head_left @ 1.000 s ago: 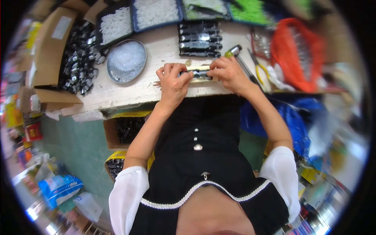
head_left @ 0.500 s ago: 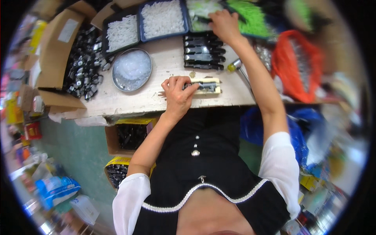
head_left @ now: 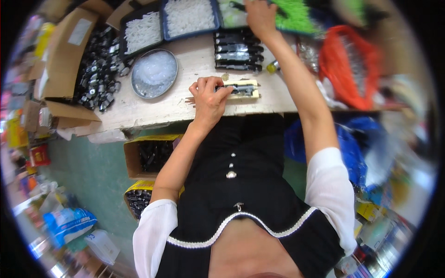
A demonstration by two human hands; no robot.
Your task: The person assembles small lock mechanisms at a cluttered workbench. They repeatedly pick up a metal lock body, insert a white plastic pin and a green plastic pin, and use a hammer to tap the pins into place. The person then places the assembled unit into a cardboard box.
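Note:
My left hand [head_left: 208, 96] rests on the table's near part. Its curled fingers and thumb grip a dark elongated part [head_left: 236, 89] lying in a cream-coloured holder [head_left: 250, 94]. My right arm stretches to the far side, where my right hand [head_left: 261, 19] is over the border between a tray of pale pieces [head_left: 233, 19] and a heap of bright green pieces [head_left: 296, 17]. The upper edge of the picture cuts off its fingertips, so its grip is unclear. Between the hands and the trays lies a row of several black, glossy parts [head_left: 238, 56].
Two trays of white pieces [head_left: 141, 32] [head_left: 191, 18] stand at the back. A round metal dish [head_left: 154, 74] holds a translucent mass. Left of it, small black and silver parts [head_left: 99, 69] spill by a cardboard box [head_left: 62, 60]. A red bag [head_left: 343, 69] sits at right, near a yellow-tipped tool [head_left: 272, 67].
The whole view has shifted, so the table sits higher in the picture. My right hand stays at the trays, slightly farther left. My left hand keeps its place on the holder.

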